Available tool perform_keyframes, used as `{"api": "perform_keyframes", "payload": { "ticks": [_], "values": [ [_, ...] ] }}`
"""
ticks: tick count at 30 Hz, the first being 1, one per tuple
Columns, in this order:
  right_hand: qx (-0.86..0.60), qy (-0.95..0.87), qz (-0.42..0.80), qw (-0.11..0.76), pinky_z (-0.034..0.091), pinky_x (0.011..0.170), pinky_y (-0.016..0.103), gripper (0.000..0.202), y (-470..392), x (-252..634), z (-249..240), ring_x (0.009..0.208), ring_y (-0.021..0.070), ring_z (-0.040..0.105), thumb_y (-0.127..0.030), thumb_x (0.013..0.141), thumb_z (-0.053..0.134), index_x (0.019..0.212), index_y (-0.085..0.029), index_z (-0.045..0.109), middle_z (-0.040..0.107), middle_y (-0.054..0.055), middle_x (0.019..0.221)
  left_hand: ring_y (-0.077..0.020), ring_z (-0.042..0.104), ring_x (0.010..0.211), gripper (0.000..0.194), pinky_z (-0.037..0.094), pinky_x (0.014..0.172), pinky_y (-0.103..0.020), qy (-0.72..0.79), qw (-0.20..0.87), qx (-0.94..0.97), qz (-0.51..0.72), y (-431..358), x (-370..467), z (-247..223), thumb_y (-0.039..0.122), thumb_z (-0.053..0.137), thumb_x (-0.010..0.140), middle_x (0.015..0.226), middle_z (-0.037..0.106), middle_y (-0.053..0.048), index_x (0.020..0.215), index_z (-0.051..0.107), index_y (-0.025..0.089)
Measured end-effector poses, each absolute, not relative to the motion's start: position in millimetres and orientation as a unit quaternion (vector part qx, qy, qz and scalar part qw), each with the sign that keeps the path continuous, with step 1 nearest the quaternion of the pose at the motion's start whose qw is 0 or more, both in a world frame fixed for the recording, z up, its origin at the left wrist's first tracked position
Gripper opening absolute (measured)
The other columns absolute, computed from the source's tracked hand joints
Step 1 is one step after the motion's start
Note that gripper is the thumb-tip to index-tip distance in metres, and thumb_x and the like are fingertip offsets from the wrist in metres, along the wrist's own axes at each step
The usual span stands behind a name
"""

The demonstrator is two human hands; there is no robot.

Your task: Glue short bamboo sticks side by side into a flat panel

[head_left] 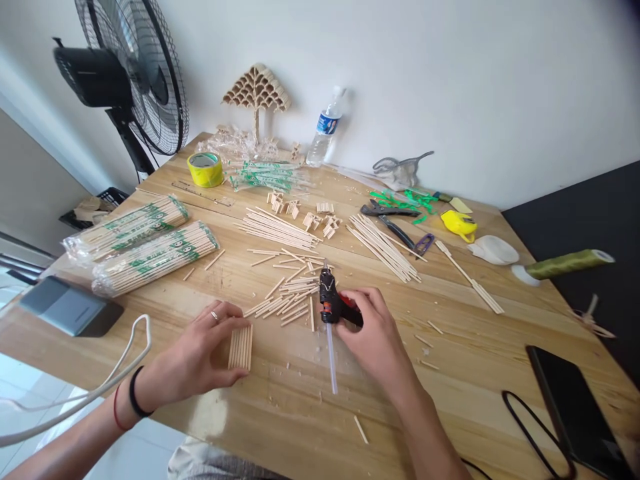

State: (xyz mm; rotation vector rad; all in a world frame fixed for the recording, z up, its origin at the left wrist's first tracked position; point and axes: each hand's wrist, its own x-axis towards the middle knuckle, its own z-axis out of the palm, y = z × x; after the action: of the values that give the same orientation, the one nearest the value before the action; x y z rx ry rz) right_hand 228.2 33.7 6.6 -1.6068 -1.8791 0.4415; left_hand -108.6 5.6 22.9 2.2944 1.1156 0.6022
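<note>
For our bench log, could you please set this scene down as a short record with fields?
Left hand: holds a small flat panel of sticks
Right hand: grips a black glue gun, nozzle pointing away from the person
Feed: clear glue stick protruding from the gun's rear
Just beyond the hands: scattered short sticks
Left side: wrapped stick packs, yellow tape roll
Right side: black device
Back: tree-shaped model, plastic bottle

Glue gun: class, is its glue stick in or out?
Partly in: the translucent glue stick juts from the rear of the glue gun.
</note>
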Motion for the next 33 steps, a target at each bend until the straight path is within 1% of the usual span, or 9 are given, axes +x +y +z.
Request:
{"api": "perform_keyframes", "payload": {
  "ticks": [4, 8, 10, 13, 19, 22, 26, 29, 33],
  "values": [
    [-0.618, -0.668, 0.18, 0.373, 0.058, 0.087, 0.04, 0.035, 38, 228, 19, 0.095, 0.0269, 0.069, -0.02, 0.076, 0.065, 0.11, -0.022, 0.066, 0.07, 0.008, 0.106, -0.0263, 0.065, 0.117, 0.049, 0.055, 0.104, -0.041, 0.403, 0.294, 0.824, 0.27, 41, -106, 35, 0.036, 0.08, 0.089, 0.129, 0.064, -0.012, 0.133, 0.063, 0.022],
    [-0.647, -0.585, 0.288, 0.395, 0.056, 0.073, 0.035, 0.02, 43, 220, 27, 0.075, 0.0235, 0.068, -0.035, 0.085, 0.068, 0.099, -0.02, 0.068, 0.072, 0.004, 0.084, -0.0209, 0.065, 0.096, 0.053, 0.057, 0.094, -0.039, 0.384, 0.414, 0.759, 0.323, 89, -91, 40, 0.042, 0.085, 0.083, 0.117, 0.069, -0.01, 0.128, 0.069, 0.019],
    [-0.64, -0.546, 0.353, 0.41, 0.053, 0.069, 0.033, 0.031, 44, 214, 27, 0.074, 0.0229, 0.066, -0.048, 0.091, 0.066, 0.096, -0.018, 0.07, 0.071, 0.003, 0.079, -0.0196, 0.067, 0.094, 0.056, 0.058, 0.092, -0.038, 0.369, 0.446, 0.747, 0.327, 108, -82, 37, 0.046, 0.082, 0.087, 0.114, 0.071, -0.01, 0.133, 0.066, 0.018],
    [-0.618, -0.515, 0.421, 0.42, 0.047, 0.062, 0.031, 0.043, 42, 206, 23, 0.067, 0.0202, 0.058, -0.061, 0.091, 0.067, 0.094, -0.018, 0.07, 0.063, 0.001, 0.072, -0.0205, 0.071, 0.095, 0.056, 0.061, 0.091, -0.039, 0.352, 0.496, 0.725, 0.324, 127, -71, 27, 0.052, 0.076, 0.091, 0.111, 0.074, -0.012, 0.131, 0.066, 0.015],
    [-0.563, -0.465, 0.503, 0.462, 0.049, 0.069, 0.033, 0.044, 35, 199, 17, 0.069, 0.019, 0.056, -0.064, 0.093, 0.066, 0.089, -0.021, 0.061, 0.062, 0.003, 0.079, -0.0225, 0.073, 0.096, 0.061, 0.063, 0.086, -0.039, 0.331, 0.585, 0.668, 0.32, 131, -72, 6, 0.062, 0.08, 0.084, 0.105, 0.075, -0.011, 0.124, 0.068, 0.017],
    [-0.567, -0.473, 0.508, 0.444, 0.045, 0.069, 0.034, 0.045, 32, 197, 18, 0.069, 0.019, 0.054, -0.065, 0.094, 0.064, 0.087, -0.021, 0.062, 0.059, 0.002, 0.076, -0.0228, 0.072, 0.096, 0.059, 0.062, 0.081, -0.037, 0.328, 0.618, 0.641, 0.317, 131, -76, 2, 0.059, 0.082, 0.084, 0.107, 0.074, -0.011, 0.124, 0.068, 0.018],
    [-0.603, -0.469, 0.495, 0.414, 0.037, 0.063, 0.032, 0.048, 23, 192, 17, 0.064, 0.0163, 0.046, -0.068, 0.093, 0.063, 0.086, -0.02, 0.063, 0.049, -0.002, 0.067, -0.022, 0.069, 0.101, 0.061, 0.058, 0.088, -0.034, 0.321, 0.698, 0.566, 0.299, 132, -76, 0, 0.047, 0.092, 0.078, 0.11, 0.073, -0.01, 0.126, 0.066, 0.019],
    [-0.619, -0.454, 0.506, 0.393, 0.029, 0.058, 0.031, 0.051, 17, 187, 15, 0.061, 0.0145, 0.039, -0.071, 0.093, 0.06, 0.087, -0.021, 0.062, 0.044, -0.004, 0.066, -0.0209, 0.069, 0.099, 0.068, 0.055, 0.087, -0.032, 0.328, 0.733, 0.536, 0.261, 131, -74, 0, 0.041, 0.093, 0.079, 0.105, 0.075, -0.009, 0.134, 0.061, 0.019],
    [-0.617, -0.444, 0.518, 0.392, 0.032, 0.058, 0.03, 0.049, 14, 181, 11, 0.061, 0.0143, 0.04, -0.071, 0.092, 0.062, 0.089, -0.022, 0.062, 0.046, -0.003, 0.069, -0.0199, 0.068, 0.095, 0.068, 0.053, 0.083, -0.031, 0.323, 0.745, 0.53, 0.245, 130, -74, 1, 0.039, 0.091, 0.081, 0.103, 0.075, -0.009, 0.137, 0.057, 0.018]
  ]
}}
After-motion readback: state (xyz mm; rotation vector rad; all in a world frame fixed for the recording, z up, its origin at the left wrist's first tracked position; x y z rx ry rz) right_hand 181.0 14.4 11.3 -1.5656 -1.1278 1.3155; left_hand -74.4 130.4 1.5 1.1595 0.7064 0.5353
